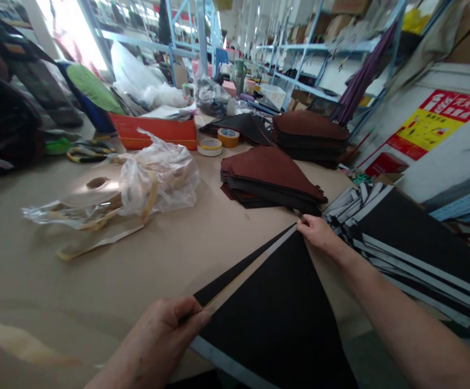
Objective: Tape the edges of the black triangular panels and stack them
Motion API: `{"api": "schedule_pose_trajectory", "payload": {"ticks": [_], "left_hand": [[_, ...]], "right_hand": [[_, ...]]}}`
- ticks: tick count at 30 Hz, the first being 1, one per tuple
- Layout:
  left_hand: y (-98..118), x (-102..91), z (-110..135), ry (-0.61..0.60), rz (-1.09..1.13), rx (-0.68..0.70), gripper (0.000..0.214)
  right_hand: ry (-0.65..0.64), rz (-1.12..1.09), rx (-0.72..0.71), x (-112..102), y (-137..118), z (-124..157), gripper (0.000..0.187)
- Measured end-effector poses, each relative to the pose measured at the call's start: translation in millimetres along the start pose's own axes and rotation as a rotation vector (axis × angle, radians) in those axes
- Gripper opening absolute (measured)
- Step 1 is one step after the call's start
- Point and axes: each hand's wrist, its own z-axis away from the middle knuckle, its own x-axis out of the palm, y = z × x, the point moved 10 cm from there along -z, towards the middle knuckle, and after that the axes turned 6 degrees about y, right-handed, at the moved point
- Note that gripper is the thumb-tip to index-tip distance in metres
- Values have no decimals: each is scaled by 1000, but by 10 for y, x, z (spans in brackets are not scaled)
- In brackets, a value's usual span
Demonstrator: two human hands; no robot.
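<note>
A black triangular fabric panel [283,308] with pale tape along its edges lies on the tan table [170,259] in front of me. My left hand [161,340] is closed in a pinch on a thin strip at the panel's near left edge. My right hand [318,232] pinches the panel's far tip, where the strip ends. The strip runs taut between both hands.
A stack of black taped panels [413,243] lies to the right. Two piles of brown panels [271,175] [310,132] sit beyond. A crumpled clear plastic bag with peeled strips [137,183], tape rolls [218,141], an orange box [157,132] and scissors [86,151] are at the left and back.
</note>
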Motion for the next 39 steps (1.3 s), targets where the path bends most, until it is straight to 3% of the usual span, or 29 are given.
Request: {"api": "schedule_pose_trajectory", "payload": {"ticks": [7, 13, 20, 32, 39], "left_hand": [[-217, -94, -78, -16, -3, -74, 41], [-343, 9, -142, -112, -60, -50, 45], [-444, 66, -186, -144, -30, -39, 48], [-377, -91, -177, -42, -53, -52, 46], [-433, -184, -115, -18, -124, -50, 45]], "right_hand": [[8, 75, 87, -22, 187, -161, 10], [-87, 40, 157, 107, 334, -185, 7], [-148, 22, 205, 183, 392, -208, 7], [-126, 82, 166, 166, 374, -220, 11], [0, 166, -5, 27, 157, -170, 7]]}}
